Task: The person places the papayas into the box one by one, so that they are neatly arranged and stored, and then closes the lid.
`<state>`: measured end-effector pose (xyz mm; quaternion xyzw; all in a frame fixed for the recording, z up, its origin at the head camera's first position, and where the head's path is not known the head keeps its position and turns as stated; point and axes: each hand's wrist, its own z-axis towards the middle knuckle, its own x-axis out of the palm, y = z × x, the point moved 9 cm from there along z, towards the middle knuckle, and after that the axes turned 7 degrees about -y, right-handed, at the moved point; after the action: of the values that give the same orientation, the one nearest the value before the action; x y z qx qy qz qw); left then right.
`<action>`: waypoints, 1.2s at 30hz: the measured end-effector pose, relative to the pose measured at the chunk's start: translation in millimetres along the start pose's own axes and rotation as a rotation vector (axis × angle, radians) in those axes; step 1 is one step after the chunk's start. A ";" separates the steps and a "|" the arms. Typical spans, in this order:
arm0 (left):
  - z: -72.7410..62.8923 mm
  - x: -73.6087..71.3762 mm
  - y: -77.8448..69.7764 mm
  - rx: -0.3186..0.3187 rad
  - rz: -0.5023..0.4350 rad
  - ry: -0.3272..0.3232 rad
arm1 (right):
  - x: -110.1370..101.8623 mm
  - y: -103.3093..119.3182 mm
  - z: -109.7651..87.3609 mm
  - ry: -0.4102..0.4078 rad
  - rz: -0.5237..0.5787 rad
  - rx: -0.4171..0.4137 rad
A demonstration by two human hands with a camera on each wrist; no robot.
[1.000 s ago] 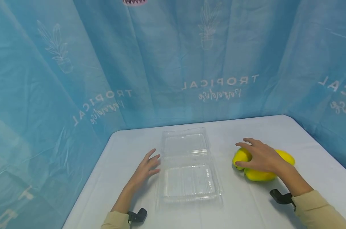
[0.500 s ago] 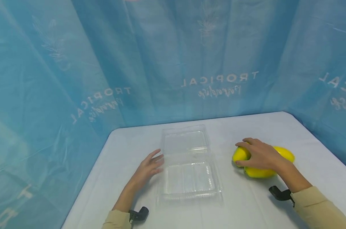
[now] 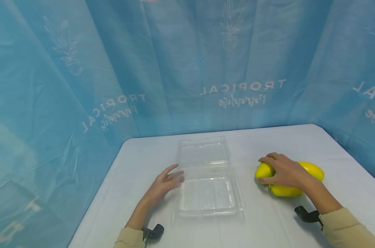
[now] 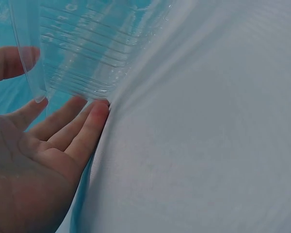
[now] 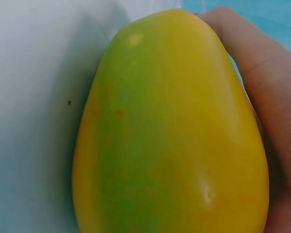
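A clear plastic clamshell box (image 3: 208, 193) lies open on the white table, its lid (image 3: 203, 151) folded out toward the back. My left hand (image 3: 163, 185) is at the box's left edge, fingers extended; in the left wrist view its fingertips (image 4: 100, 110) meet the ribbed clear wall (image 4: 87, 36). On the right my right hand (image 3: 287, 172) grips a yellow mango (image 3: 263, 173), thumb in front and fingers over the far side. Under and beside that hand are two more yellow mangoes, one nearer (image 3: 284, 191) and one behind (image 3: 312, 169). A green-and-yellow mango (image 5: 169, 126) fills much of the right wrist view.
A white cloth covers the table (image 3: 261, 224). Blue curtains (image 3: 181, 75) with mirrored lettering hang behind and at both sides. Black camera mounts (image 3: 154, 232) sit on both wrists, below tan sleeves.
My left hand has shifted right, its fingers now overlapping the box's left edge. My right fingers have settled round the leftmost mango. The head view has moved slightly.
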<state>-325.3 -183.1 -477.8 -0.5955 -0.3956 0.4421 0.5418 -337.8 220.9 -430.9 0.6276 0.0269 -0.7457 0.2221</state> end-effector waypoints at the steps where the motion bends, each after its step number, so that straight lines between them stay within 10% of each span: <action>1: -0.1 0.3 0.2 -0.002 -0.004 0.001 | -0.1 0.0 -0.3 -0.003 0.004 -0.004; 36: -3.2 2.6 -2.5 -0.004 -0.049 0.030 | -9.8 14.4 5.9 -0.080 0.106 -0.103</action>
<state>-321.4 -181.3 -475.5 -0.5933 -0.4027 0.4190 0.5571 -336.9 209.0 -416.9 0.5856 0.0233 -0.7550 0.2942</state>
